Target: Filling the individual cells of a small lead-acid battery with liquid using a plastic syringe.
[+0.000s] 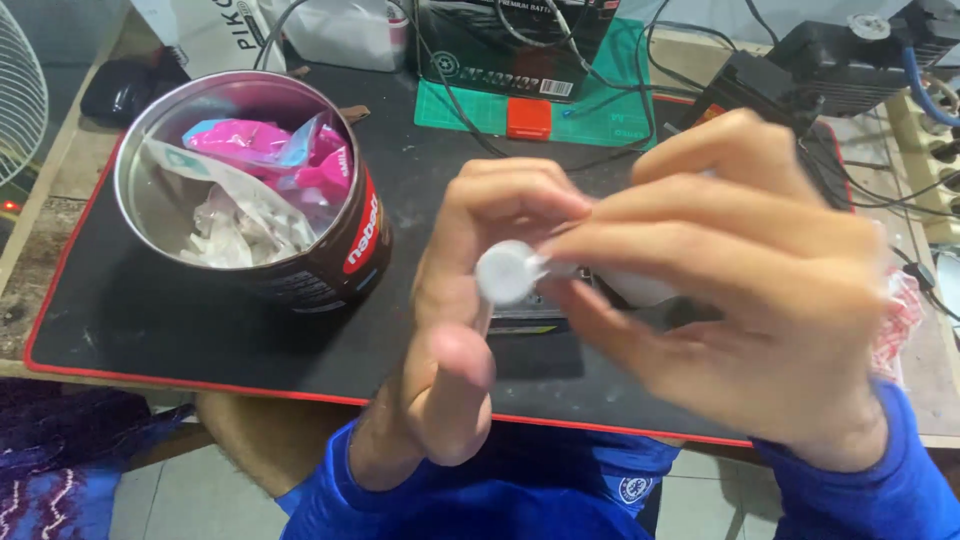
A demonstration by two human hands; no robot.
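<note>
Both hands meet right of the round metal tin [345, 262]. Left hand [470, 330] pinches a small white cap [506, 271] at its fingertips; right hand [740, 290] clasps the attached white item, mostly hidden, presumably steadying it. Tin holds pink sachets [290, 155].

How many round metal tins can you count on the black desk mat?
1. The round metal tin stands open at the left of the black desk mat, holding pink and clear plastic packets. The hands may hide others.
</note>
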